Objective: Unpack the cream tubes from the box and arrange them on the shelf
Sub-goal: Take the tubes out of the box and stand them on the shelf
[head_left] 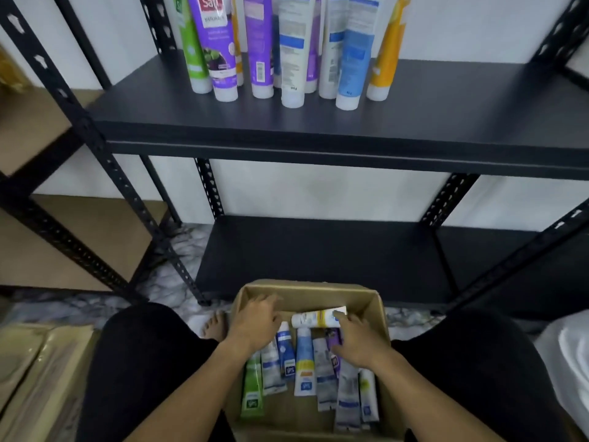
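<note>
hands both inside the box [376,309]: left hand [255,323] spread, fingers relaxed, holding nothing; right hand [353,341] fingertips touch the white cream tube [314,317] lying crosswise just beyond it.

Both bare forearms reach forward and down, the left hand [255,323] palm-down with fingers loosely spread, the right hand [352,341] palm-down, fingers extended.
</note>
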### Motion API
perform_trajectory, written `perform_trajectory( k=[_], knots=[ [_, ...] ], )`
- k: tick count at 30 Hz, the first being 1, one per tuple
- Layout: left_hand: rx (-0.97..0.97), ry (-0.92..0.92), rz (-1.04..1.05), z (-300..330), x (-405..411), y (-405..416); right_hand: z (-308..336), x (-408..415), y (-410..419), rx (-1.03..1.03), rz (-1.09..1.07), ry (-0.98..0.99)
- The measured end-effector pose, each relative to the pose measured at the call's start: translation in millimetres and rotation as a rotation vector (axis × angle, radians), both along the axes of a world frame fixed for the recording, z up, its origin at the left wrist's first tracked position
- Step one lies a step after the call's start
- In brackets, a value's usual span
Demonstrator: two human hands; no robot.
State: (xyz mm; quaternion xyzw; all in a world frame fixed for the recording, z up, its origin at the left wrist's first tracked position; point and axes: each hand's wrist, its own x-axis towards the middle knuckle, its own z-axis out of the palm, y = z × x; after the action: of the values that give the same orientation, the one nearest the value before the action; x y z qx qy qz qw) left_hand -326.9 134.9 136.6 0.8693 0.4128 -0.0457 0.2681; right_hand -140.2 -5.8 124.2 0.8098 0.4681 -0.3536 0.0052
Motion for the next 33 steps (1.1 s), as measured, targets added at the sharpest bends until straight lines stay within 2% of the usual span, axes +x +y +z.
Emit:
perform_trajectory(
  k=[9, 13, 16, 20, 24, 33],
  knots=[
    [-0.133, 0.317, -0.071, -49, -5, -6, -56, -2, 1, -0.151, 0.099, -0.032],
    [-0.163, 0.360, -0.065, -69, -5, -3, -52, -6, 3, -0.143, 0.171, -0.085],
    [-0.171, 0.365, -0.046, -81, -4, -2, -59, -4, 5, -0.119, 0.142, -0.110],
    [-0.114, 0.387, -0.068, -102, -2, -2, -60, 1, 16, -0.017, 0.028, -0.124],
    [-0.087, 0.396, -0.091, -123, -1, 1, -68, 7, 26, 0.048, -0.176, -0.046],
    [0.021, 0.494, -0.129, -131, 9, 13, -85, 20, 43, 0.082, -0.466, 0.057]
  ],
)
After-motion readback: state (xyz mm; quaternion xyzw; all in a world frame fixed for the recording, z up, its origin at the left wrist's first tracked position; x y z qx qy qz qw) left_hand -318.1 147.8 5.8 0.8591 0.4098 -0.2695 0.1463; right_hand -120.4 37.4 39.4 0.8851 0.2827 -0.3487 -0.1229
